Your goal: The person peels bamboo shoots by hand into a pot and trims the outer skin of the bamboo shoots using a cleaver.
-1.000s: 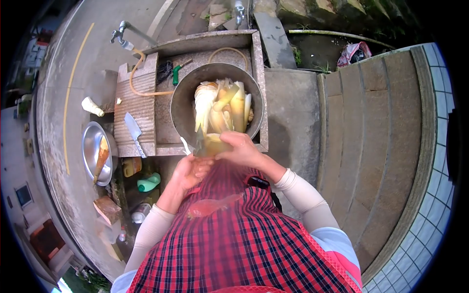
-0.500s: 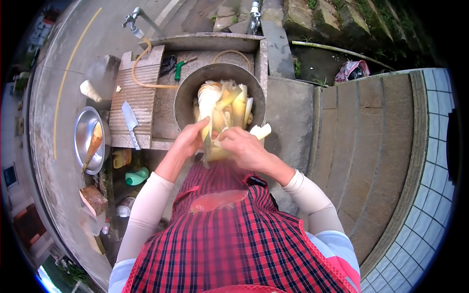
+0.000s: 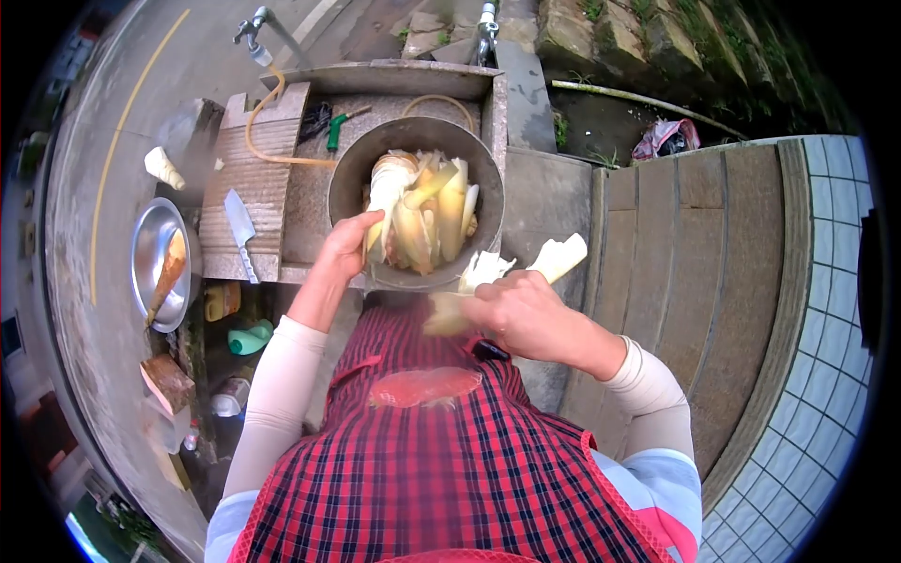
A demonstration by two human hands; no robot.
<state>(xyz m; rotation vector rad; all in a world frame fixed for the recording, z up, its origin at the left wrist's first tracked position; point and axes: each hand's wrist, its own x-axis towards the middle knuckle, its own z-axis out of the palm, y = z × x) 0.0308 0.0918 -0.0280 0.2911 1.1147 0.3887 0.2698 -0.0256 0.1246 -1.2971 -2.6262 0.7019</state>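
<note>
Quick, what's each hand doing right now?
Left hand: by the pot, near a pale piece; can't tell if it's gripping.
Right hand: closed, holding white pieces.

You've got brt, soft daylight, glare btm-L; fisheye bends edges, corners blk; pale pc [image 3: 448, 315] by your R hand [image 3: 530, 314] blurred.

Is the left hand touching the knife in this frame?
Apart. The head view shows the knife lying on the ridged board, with a plain gap between it and the left hand, which is beside the pot.
</note>
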